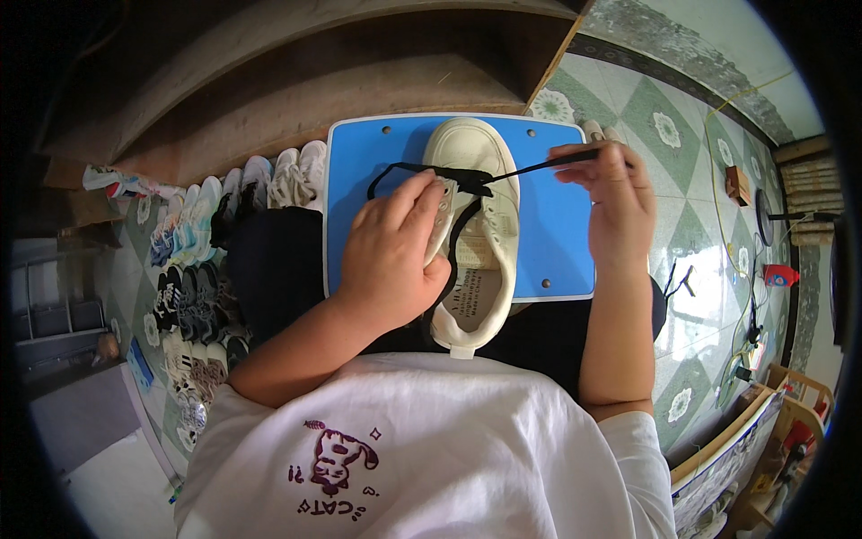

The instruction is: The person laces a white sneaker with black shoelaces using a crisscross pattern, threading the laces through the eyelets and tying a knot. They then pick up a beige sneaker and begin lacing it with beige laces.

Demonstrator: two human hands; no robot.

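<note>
A cream-white sneaker (471, 145) lies toe-away on a blue board (552, 222) across my lap. A black shoelace (539, 166) runs through its upper eyelets, and a loose length hangs down over the tongue and opening. My left hand (397, 249) grips the sneaker's left eyelet side, fingertips beside the laced part; part of the lace passes near its fingers and thumb. To the right of the shoe, my right hand (616, 202) is raised and pinches one end of the lace, which is stretched taut from the eyelets.
Rows of assorted shoes (195, 290) stand on the tiled floor at the left. A wooden shelf (337, 101) rises beyond the board. Cables (751, 303), a small brown box (738, 186) and a red container (781, 275) are on the right, with a wooden rack (801, 431) lower down.
</note>
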